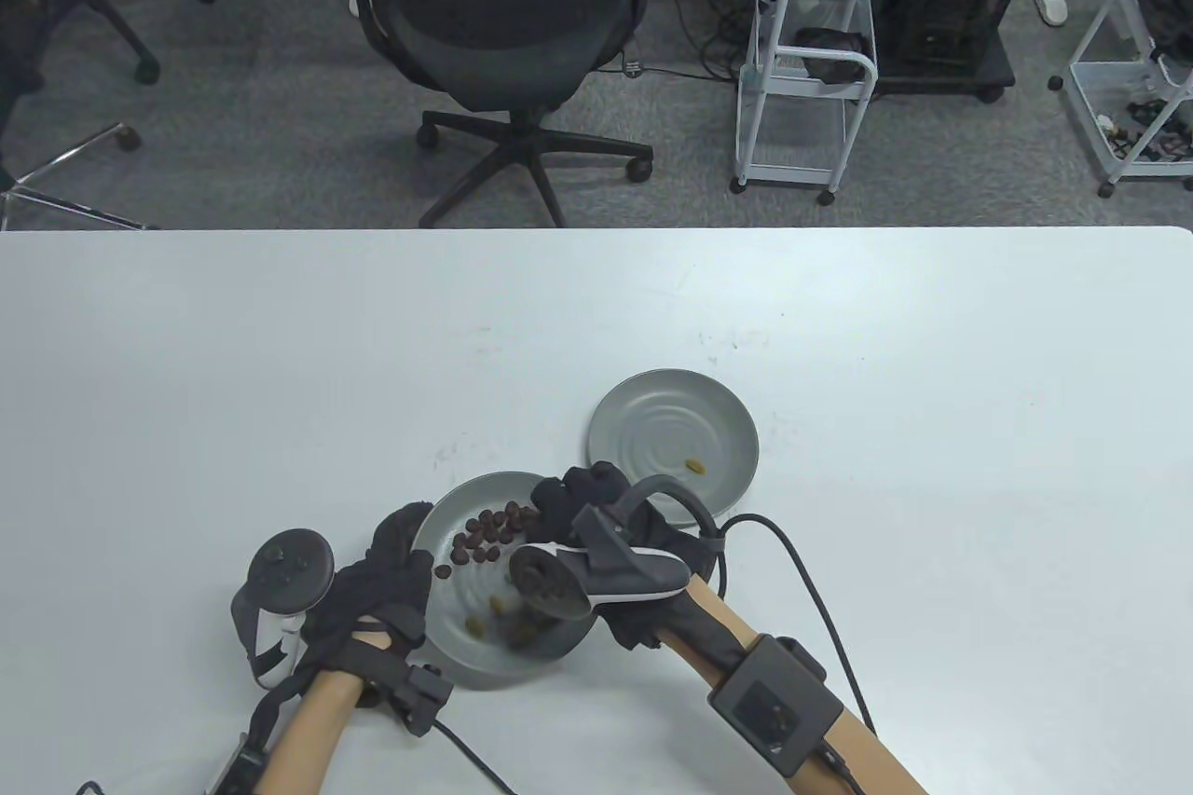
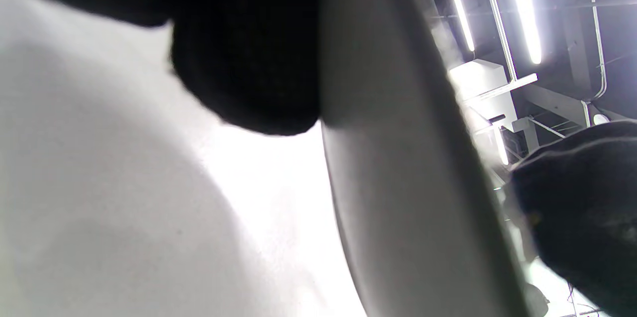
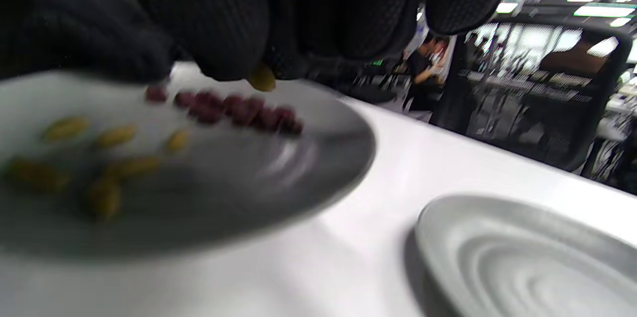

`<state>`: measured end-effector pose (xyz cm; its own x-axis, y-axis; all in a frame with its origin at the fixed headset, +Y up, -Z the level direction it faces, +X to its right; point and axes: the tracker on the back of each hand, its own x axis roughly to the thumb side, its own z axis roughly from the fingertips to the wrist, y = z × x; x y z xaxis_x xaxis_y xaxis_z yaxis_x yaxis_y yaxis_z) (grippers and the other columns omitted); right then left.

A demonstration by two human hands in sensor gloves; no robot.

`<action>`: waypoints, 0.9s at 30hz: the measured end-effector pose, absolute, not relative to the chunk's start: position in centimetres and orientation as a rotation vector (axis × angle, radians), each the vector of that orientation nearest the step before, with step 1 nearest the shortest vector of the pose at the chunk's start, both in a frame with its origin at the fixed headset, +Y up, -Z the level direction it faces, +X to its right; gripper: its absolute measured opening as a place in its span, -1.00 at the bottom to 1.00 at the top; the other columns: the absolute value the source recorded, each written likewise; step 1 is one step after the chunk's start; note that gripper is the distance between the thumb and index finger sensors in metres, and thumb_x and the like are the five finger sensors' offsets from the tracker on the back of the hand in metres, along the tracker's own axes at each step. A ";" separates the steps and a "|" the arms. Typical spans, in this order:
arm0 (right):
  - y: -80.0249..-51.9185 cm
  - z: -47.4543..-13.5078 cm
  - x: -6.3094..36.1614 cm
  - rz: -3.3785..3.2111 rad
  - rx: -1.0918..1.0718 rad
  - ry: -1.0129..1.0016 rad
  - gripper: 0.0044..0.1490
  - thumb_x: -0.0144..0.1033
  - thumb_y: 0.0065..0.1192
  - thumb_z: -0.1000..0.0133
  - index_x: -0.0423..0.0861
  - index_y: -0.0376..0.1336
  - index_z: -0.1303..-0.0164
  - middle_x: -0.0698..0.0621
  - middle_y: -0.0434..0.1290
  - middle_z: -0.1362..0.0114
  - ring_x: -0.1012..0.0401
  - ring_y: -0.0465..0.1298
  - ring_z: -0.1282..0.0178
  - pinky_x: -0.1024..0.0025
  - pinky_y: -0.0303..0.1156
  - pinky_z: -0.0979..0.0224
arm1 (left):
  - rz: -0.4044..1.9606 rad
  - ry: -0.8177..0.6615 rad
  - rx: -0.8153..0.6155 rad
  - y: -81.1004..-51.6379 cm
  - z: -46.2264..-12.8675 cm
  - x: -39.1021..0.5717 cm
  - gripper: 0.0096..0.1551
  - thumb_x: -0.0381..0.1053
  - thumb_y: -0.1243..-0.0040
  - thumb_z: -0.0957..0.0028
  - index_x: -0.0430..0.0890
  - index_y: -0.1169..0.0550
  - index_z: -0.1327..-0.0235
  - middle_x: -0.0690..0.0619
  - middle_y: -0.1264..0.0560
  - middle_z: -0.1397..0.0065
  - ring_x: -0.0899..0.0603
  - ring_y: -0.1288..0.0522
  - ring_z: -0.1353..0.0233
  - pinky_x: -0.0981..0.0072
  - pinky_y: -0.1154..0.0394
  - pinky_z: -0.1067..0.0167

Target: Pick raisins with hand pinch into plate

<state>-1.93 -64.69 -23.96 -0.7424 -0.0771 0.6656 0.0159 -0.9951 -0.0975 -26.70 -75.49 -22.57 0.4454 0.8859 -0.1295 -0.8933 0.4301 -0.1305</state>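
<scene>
The near grey plate (image 1: 447,646) holds a cluster of dark red raisins (image 1: 485,539) and several yellow-green raisins (image 1: 477,623). The far grey plate (image 1: 673,408) holds one yellow raisin (image 1: 695,465). My left hand (image 1: 407,543) grips the near plate's left rim; in the left wrist view a finger (image 2: 249,58) lies against the plate's wall (image 2: 398,167). My right hand (image 1: 573,497) hovers over the near plate's far right edge. In the right wrist view its fingertips (image 3: 234,33) pinch a yellow raisin (image 3: 262,80) just above the dark raisins (image 3: 239,108).
The plates sit close together on a white table (image 1: 280,366); the far plate also shows in the right wrist view (image 3: 522,257). Glove cables (image 1: 820,590) trail to the right of my right arm. An office chair (image 1: 503,40) stands beyond the table's far edge.
</scene>
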 end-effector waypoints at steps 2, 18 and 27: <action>-63.9 -24.7 -0.5 -2.955 -1.043 0.217 -0.46 -0.09 0.39 -0.12 -0.05 0.42 -0.27 -0.10 0.39 -0.39 -0.01 0.48 -0.21 -0.22 0.33 -0.52 | 1.112 0.046 -0.187 -75.5 -22.6 -26.7 -0.30 -0.05 -0.07 -0.03 -0.07 -0.28 -0.51 -0.15 -0.58 -0.17 -0.08 -0.74 0.45 0.21 -0.69 0.56; -71.7 -32.5 5.9 -3.039 -0.539 -0.032 -0.47 -0.10 0.38 -0.12 -0.05 0.42 -0.27 -0.11 0.40 -0.38 0.00 0.49 -0.20 -0.22 0.35 -0.49 | 1.111 0.053 -0.191 -75.6 -22.6 -26.7 -0.30 -0.05 -0.07 -0.03 -0.07 -0.27 -0.51 -0.15 -0.58 -0.17 -0.09 -0.74 0.44 0.20 -0.68 0.56; -74.6 -33.6 6.9 -3.002 -0.481 -0.173 -0.48 -0.10 0.38 -0.12 -0.03 0.43 -0.25 -0.09 0.41 -0.37 0.00 0.49 -0.19 -0.21 0.35 -0.50 | 1.108 0.053 -0.196 -75.6 -22.6 -26.7 -0.30 -0.05 -0.07 -0.03 -0.07 -0.27 -0.51 -0.15 -0.58 -0.17 -0.09 -0.74 0.44 0.20 -0.68 0.56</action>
<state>6.85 -74.60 -33.61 -0.9455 -0.0768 0.3163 0.1126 -0.9890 0.0964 -26.67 -75.63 -22.59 0.4475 0.8832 -0.1404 -0.8926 0.4315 -0.1310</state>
